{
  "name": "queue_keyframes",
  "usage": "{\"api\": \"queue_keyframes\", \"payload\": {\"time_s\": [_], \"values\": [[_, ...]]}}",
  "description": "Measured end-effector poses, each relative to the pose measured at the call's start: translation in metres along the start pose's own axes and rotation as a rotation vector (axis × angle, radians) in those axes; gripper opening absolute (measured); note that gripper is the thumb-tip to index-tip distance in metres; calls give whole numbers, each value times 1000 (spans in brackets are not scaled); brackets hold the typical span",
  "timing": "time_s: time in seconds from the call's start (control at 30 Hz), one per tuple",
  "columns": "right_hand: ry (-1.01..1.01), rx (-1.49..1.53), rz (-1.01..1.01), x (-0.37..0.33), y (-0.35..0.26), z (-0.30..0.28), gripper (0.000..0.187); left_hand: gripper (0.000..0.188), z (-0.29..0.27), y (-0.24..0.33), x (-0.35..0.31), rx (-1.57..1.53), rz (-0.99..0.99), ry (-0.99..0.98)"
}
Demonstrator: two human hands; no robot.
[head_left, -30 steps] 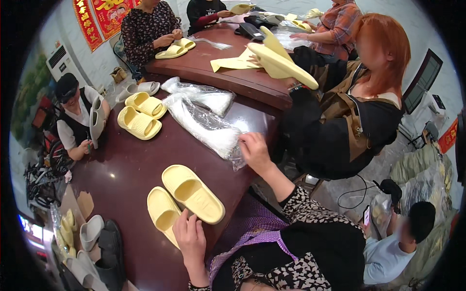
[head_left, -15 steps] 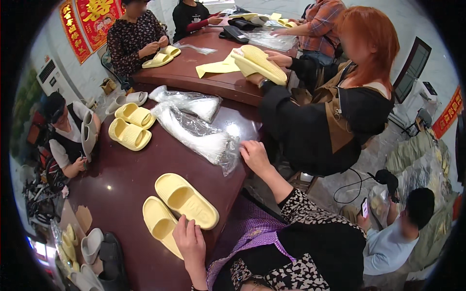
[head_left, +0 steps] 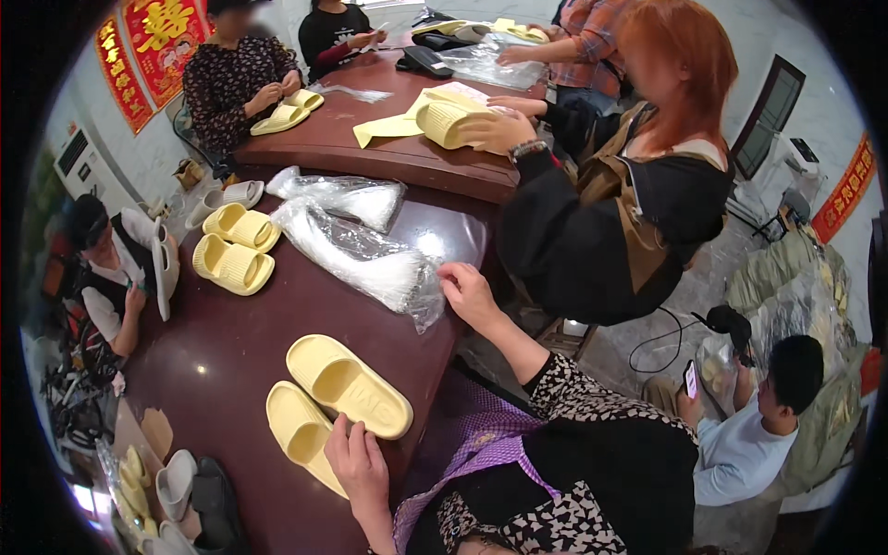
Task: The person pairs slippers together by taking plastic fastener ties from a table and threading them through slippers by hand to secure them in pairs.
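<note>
A pair of pale yellow slide slippers lies side by side in front of me: the farther slipper [head_left: 356, 393] and the nearer slipper [head_left: 301, 421]. My left hand [head_left: 359, 467] rests at them, its fingers stretched out loosely; the fingertips touch near the gap between the two, and part of the nearer slipper is hidden beneath. At the table's right edge is my right hand [head_left: 469, 294], fingers apart and slightly bent. Its fingertips meet the end of a clear plastic bag [head_left: 421, 291] filled with thin white strands [head_left: 333, 254].
Another yellow pair [head_left: 236, 264] stands farther left on the dark red table [head_left: 213, 342], behind it grey slippers [head_left: 222, 203]. Grey and black slippers [head_left: 217, 504] lie lower left. Several people work around; one handles a yellow slipper [head_left: 449, 120] at the far table [head_left: 398, 166].
The whole view has shifted slightly. My hands stay at the slippers and the bag's end. The person across has turned the yellow slipper and lowered it to the far table.
</note>
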State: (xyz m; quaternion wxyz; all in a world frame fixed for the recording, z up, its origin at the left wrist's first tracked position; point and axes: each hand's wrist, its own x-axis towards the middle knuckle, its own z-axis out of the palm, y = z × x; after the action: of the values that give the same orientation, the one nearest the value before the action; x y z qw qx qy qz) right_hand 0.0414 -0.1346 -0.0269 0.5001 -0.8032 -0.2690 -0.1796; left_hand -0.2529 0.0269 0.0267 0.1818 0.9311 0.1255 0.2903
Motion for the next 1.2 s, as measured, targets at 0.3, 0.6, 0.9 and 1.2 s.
{"api": "queue_keyframes", "payload": {"time_s": [0.3, 0.6, 0.9, 1.2], "values": [[84, 363, 224, 5, -18, 23, 19, 18, 17, -18, 7, -21, 23, 4], [35, 148, 88, -21, -11, 45, 20, 16, 42, -41, -4, -62, 41, -9], [-7, -192, -337, -17, -6, 55, 12, 14, 46, -50, 1, -44, 81, 25], [-38, -234, -218, -14, -12, 56, 15, 12, 34, -38, 2, -112, 15, 11]]}}
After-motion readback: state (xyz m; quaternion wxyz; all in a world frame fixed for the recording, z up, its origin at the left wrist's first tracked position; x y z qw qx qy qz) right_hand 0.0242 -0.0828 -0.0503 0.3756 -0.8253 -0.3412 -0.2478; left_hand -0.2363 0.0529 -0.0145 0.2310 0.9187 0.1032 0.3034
